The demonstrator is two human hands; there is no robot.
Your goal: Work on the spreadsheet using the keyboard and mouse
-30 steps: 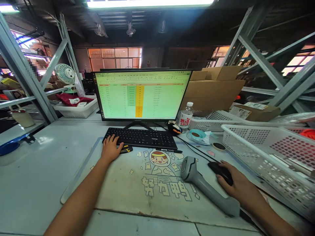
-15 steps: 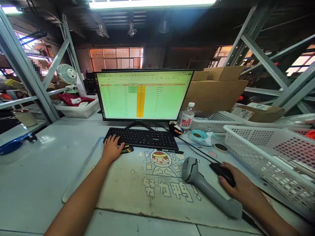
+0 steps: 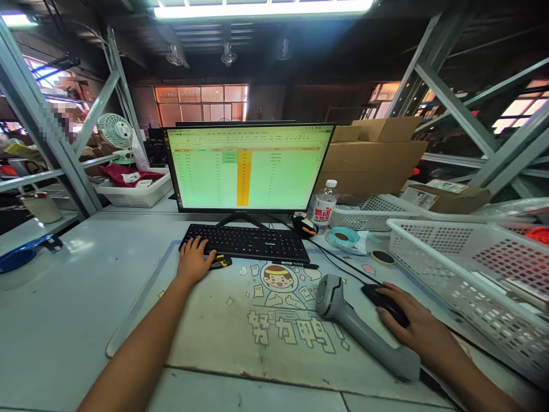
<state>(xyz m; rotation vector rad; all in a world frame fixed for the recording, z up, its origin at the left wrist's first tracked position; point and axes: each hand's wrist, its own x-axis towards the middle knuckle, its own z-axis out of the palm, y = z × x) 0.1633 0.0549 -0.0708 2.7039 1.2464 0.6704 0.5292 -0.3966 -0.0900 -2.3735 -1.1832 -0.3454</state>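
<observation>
My left hand rests on the left end of a black keyboard, fingers spread over the keys. By its thumb lies a yellow and black box cutter. On the right, my right hand is wrapped around a black computer mouse on the desk mat. Between my arms a grey barcode scanner lies on the mat, its handle close to my right wrist. Behind the keyboard stands a monitor showing a spreadsheet with an orange column. A black marker pen sits along the keyboard's front edge.
A water bottle, a tape roll and a small penguin figure stand right of the monitor. White plastic baskets line the right side, with cardboard boxes behind. Another basket holds a red bag at back left.
The view has shifted very slightly. My right hand and the mouse sit a little further left in the picture; my left hand stays on the keyboard.
</observation>
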